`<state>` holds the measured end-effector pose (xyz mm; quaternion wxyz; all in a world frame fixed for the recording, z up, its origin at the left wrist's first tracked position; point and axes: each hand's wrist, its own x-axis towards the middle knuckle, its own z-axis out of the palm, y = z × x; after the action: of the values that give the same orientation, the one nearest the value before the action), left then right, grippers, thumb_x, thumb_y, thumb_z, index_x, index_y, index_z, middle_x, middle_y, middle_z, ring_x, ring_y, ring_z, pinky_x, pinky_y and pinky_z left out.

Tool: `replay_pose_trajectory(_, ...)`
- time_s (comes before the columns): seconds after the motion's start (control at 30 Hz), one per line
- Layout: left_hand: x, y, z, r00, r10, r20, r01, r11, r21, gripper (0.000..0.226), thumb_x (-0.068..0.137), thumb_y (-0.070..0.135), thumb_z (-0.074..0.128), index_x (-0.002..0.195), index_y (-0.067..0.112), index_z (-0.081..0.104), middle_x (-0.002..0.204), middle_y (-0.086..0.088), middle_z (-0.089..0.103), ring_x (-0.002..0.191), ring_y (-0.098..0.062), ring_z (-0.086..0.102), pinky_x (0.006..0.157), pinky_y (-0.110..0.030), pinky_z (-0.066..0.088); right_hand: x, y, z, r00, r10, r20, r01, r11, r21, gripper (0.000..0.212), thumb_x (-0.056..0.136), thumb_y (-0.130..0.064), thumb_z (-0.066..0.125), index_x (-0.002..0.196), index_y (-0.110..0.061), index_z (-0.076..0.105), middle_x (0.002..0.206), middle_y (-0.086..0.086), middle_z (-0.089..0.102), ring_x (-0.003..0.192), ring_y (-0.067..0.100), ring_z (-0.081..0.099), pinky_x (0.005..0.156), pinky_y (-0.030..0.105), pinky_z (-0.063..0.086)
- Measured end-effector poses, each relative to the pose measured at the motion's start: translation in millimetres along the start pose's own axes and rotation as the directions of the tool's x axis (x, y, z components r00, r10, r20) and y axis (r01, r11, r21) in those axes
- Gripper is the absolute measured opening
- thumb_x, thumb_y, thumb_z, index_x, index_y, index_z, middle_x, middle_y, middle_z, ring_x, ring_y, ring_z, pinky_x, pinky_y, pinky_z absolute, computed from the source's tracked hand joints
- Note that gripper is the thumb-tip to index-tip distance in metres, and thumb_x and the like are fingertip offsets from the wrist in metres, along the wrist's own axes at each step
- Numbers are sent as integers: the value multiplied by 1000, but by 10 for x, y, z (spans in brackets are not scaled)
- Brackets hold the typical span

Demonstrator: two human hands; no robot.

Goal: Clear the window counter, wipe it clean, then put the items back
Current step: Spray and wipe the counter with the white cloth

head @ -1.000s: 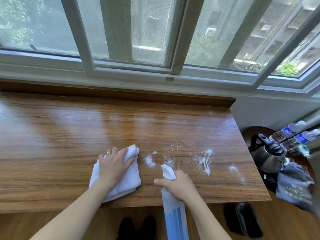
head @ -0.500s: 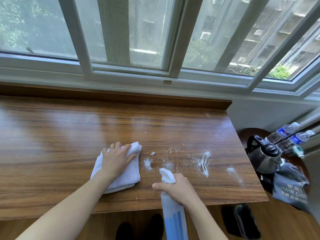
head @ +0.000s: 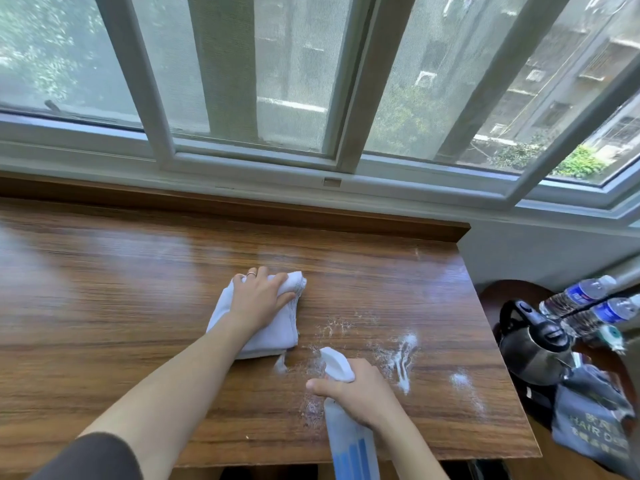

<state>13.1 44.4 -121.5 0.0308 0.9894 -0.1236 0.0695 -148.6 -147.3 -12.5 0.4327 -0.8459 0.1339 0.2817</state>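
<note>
Folded white cloth (head: pixel 263 327) flat on glossy wooden counter (head: pixel 138 306), white foam streaks (head: pixel 403 358)

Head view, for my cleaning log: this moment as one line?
stage: wiping | left hand: presses folded white cloth | right hand: grips blue spray bottle | brown wooden counter: white foam

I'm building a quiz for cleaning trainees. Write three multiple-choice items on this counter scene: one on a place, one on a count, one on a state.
1. Where does the white cloth lie?
A. On the wooden counter
B. On the window sill
C. On the floor

2. How many water bottles lie beside the kettle?
A. One
B. Two
C. Four

3. What is the right hand doing?
A. Resting open
B. Pressing the cloth
C. Gripping the spray bottle

Answers: 1 A, the left hand presses it onto the wood; 2 B, two blue-labelled bottles show; 3 C, fingers wrap the neck below the white nozzle.
</note>
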Motion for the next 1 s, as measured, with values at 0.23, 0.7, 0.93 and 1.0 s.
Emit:
replay_pose_trajectory(0.23, -101, 182, 96, 1000, 24, 19, -24, 999, 34, 37, 68, 56, 78, 88, 26, 70, 79, -8, 59, 74, -31, 59, 69, -43, 45, 131, -9, -131, 999, -10, -49, 12, 999, 44, 52, 67, -58, 75, 66, -19, 41, 61, -3, 38, 58, 15, 34, 60, 32, 25)
replay_pose_trajectory(0.7, -1501, 454, -32, 988, 152, -35, -154, 986, -57, 42, 73, 63, 51, 84, 25, 63, 74, -2, 53, 69, -27, 55, 69, -41, 30, 71, -119, -87, 995, 4, -95, -7, 999, -32, 35, 77, -51, 73, 67, -24, 53, 63, -7, 50, 58, 10, 43, 56, 29, 30)
replay_pose_trajectory(0.93, -1658, 424, -35, 986, 162, -35, -165, 983, -82, 43, 75, 65, 49, 84, 26, 65, 75, 0, 53, 69, -26, 54, 65, -40, 31, -21, -96, 25, 997, 35, -70, -33, 999, 32, 42, 66, -59, 71, 66, -23, 49, 62, -6, 45, 59, 12, 41, 59, 31, 30)
replay_pose_trajectory(1.0, -1548, 391, -12, 987, 158, -28, -159, 984, -73, 42, 77, 66, 49, 84, 27, 63, 76, 0, 53, 70, -26, 54, 64, -40, 33, -54, -77, 48, 996, 27, -89, -26, 1000, 11, 44, 75, -51, 75, 62, -23, 44, 60, -6, 44, 57, 10, 40, 56, 29, 29)
